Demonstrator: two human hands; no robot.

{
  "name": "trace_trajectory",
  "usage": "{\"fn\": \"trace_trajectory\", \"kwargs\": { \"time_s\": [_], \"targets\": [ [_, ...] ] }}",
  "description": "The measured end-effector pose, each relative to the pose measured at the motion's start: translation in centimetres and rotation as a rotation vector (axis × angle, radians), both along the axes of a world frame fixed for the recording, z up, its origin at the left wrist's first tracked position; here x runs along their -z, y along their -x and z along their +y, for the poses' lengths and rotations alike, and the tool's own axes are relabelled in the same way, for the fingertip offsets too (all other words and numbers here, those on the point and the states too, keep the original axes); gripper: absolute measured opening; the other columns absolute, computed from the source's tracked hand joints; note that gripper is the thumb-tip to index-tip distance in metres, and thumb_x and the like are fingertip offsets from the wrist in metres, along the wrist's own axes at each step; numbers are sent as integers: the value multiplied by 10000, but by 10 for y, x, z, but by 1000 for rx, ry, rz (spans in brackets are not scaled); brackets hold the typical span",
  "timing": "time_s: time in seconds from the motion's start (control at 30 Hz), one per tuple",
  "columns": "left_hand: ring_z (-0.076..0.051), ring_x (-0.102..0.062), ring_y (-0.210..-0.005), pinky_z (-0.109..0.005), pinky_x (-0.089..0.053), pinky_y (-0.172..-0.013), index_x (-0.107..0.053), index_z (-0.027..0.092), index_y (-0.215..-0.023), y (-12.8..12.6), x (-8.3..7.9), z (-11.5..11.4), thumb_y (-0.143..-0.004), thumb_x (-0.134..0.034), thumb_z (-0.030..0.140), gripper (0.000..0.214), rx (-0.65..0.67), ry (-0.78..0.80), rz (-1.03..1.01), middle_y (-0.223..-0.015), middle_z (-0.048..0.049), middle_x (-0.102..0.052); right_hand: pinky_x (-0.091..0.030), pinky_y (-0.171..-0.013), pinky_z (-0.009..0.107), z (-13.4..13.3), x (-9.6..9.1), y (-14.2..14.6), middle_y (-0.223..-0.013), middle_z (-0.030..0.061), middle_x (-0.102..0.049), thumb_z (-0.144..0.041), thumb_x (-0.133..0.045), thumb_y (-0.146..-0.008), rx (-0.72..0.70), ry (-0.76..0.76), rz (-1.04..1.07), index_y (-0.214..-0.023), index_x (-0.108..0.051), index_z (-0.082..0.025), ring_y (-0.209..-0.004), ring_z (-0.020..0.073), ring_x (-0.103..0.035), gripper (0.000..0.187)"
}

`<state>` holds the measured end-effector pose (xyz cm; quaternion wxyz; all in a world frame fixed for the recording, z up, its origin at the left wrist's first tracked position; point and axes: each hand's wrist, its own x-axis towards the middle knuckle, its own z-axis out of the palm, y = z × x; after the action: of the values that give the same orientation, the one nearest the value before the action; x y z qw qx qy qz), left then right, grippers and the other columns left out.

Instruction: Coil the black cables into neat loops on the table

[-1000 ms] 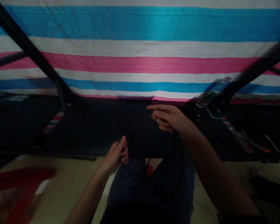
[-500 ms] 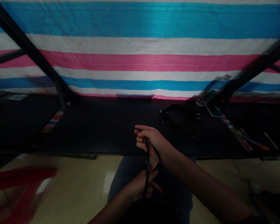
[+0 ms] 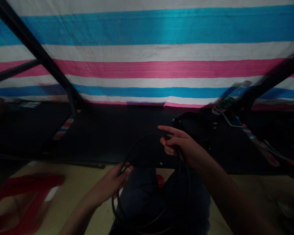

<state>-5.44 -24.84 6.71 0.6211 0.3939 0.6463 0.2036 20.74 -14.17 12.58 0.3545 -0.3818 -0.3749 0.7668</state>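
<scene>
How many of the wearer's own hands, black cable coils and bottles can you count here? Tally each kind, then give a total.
Left hand and right hand: 2
Held coil and tabletop coil: 2
Bottle: 1
Total: 5

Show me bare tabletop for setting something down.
Between the left black post and the held cable, the dark tabletop looks bare back to the striped sheet. Beyond the right hand it's crowded: coiled cable, bottle, flat device.

The right hand partly hides the coiled cable behind it; the red stool (blurred, too) is cut off at left.
</scene>
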Motion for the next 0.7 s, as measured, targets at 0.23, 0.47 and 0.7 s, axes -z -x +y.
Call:
{"fn": "trace_trajectory", "kwargs": {
  "time_s": [0.23, 0.47, 0.7],
  "targets": [
    [-140, -543, -609, -207, -431, -497, -624, 251, -1288, 50, -73, 30, -867, -645, 486, 483, 17, -441, 214, -837, -28, -659, -515, -715, 333, -2, 31, 12, -1088, 78, -616, -235, -617, -844, -77, -645, -456, -1375, -564, -229, -807, 161, -597, 534],
    [-85, -405, -490, -151, -286, -407, -724, 193, -1049, 25, -130, 74, -870, -679, 439, 308, 283, -501, 65, -590, 34, -485, -486, -884, 395, 7, 8, 22, -1114, 104, -628, -276, -575, -925, -29, -978, -530, -977, -710, -193, -999, 218, -605, 168],
    [-39, -264, -370, -154, -182, -339, -665, 153, -1010, 13, -109, 115, -819, -703, 568, 458, 88, -425, -371, -554, 37, -500, -288, -456, 220, 14, 6, 12, -640, -54, -450, -502, -653, -896, -50, -359, -36, -816, -558, -182, -489, 66, -393, 343]
  ]
}}
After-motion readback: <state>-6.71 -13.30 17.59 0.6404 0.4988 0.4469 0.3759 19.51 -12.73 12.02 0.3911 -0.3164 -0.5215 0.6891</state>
